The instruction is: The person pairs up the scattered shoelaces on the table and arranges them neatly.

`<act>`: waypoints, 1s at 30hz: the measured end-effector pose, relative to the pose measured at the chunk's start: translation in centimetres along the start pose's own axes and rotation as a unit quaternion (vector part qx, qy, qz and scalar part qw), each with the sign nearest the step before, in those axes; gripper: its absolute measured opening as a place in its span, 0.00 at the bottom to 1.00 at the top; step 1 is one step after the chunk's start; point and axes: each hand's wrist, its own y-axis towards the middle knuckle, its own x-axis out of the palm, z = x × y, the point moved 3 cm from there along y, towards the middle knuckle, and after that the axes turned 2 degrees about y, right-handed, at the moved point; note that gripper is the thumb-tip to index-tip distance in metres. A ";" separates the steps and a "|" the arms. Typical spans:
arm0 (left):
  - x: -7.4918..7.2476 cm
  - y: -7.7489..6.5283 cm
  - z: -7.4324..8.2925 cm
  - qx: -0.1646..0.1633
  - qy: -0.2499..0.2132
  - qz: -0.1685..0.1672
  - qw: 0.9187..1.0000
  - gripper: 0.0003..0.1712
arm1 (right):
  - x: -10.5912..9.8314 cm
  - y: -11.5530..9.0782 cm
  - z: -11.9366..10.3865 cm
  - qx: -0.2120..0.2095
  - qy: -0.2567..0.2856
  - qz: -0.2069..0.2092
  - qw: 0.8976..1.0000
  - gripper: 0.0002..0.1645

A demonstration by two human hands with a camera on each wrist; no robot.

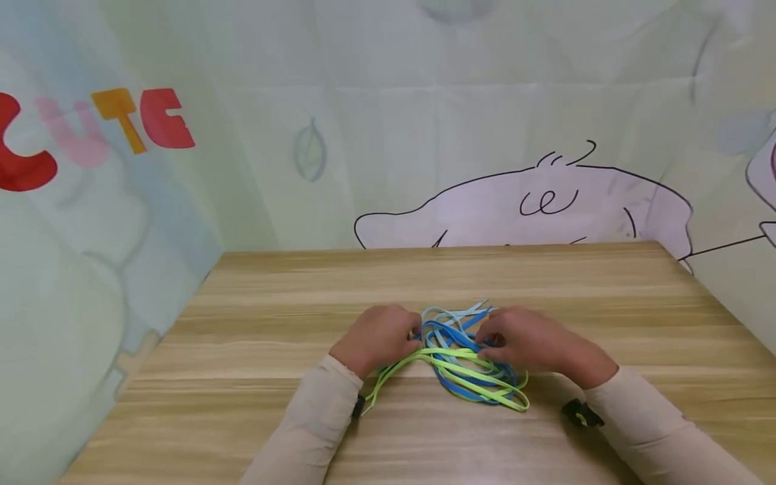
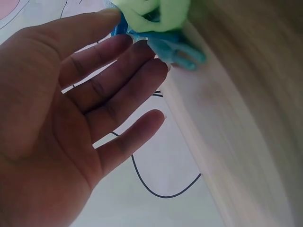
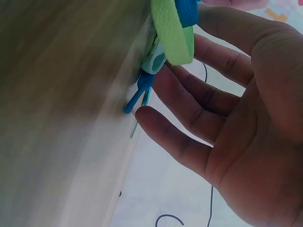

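A loose tangle of flat shoelaces lies on the wooden table between my two hands: yellow-green laces, blue laces and light blue laces. My left hand is at the tangle's left side, its thumb and fingertips right at the strands. In the left wrist view its fingers are loosely extended beside a yellow-green lace. On the opposite side, my right hand has its fingertips at the laces. The right wrist view shows its fingers gently bent and spread behind a yellow-green lace.
The wood-grain table ends at the back against a printed cloth backdrop with cartoon outlines and coloured letters. A small black device sits under the right wrist, and another dark one under the left.
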 end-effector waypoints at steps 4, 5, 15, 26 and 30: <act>0.1 -0.1 0.1 -0.003 0.001 -0.003 1.000 0.03 | 0.2 0.0 -0.1 0.001 0.004 -0.004 1.000 0.07; 0.1 -0.1 0.1 -0.002 0.001 -0.004 1.000 0.04 | 0.3 -0.1 -0.2 0.001 0.005 -0.004 1.000 0.07; 0.2 0.3 0.2 -0.016 -0.008 -0.013 1.000 0.07 | 0.2 -0.2 -0.1 -0.010 -0.012 0.001 1.000 0.04; 0.4 0.4 0.3 -0.034 0.000 -0.024 0.999 0.14 | 0.2 -0.3 -0.1 -0.004 -0.039 0.001 0.999 0.05; 0.3 0.3 0.3 -0.025 0.015 -0.018 0.999 0.13 | 0.3 -0.2 -0.2 0.002 -0.041 -0.004 0.999 0.06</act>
